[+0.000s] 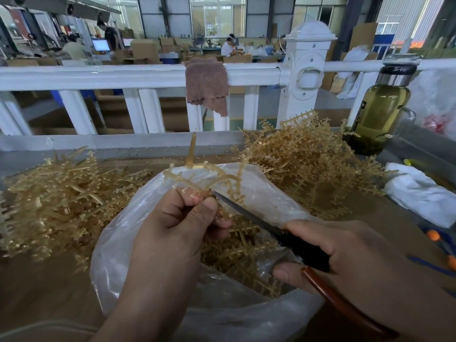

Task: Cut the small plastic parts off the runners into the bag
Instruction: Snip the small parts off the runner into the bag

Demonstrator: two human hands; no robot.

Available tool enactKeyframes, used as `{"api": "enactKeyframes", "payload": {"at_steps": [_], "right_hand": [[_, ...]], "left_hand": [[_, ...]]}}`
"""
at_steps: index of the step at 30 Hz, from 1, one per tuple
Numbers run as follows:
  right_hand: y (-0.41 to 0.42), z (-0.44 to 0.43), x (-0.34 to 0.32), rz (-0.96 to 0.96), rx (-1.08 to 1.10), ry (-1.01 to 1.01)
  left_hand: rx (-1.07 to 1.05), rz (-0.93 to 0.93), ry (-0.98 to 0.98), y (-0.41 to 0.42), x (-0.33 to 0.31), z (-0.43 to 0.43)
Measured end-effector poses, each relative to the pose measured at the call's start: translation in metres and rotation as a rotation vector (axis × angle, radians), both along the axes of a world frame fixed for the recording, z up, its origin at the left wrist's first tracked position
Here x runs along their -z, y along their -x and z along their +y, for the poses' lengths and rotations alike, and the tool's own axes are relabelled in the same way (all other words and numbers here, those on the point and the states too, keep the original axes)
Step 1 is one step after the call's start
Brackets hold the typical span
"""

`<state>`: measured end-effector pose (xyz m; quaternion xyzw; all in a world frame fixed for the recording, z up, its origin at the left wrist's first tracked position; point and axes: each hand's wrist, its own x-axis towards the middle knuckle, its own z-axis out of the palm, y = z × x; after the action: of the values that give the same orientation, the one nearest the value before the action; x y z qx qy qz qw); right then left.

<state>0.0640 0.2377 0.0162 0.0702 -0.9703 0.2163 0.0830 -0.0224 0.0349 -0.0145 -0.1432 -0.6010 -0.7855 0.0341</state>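
Head view, frame centre: left hand (183,218) pinches a runner (209,177) over the open bag (118,245). Right hand (345,253) grips scissors (256,222), fingers curled round the handles. Blades run up-left, tips touching the runner just right of the left fingertips (197,199) (blade gap unclear).
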Motion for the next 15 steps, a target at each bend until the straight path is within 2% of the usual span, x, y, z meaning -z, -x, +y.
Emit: {"api": "enactKeyframes", "payload": {"at_steps": [15], "right_hand": [[-0.0012,-0.0003,-0.0003,-0.007,-0.011,-0.004]], "left_hand": [[0.007,0.015,0.001,0.0018,0.0023,-0.0032]]}}
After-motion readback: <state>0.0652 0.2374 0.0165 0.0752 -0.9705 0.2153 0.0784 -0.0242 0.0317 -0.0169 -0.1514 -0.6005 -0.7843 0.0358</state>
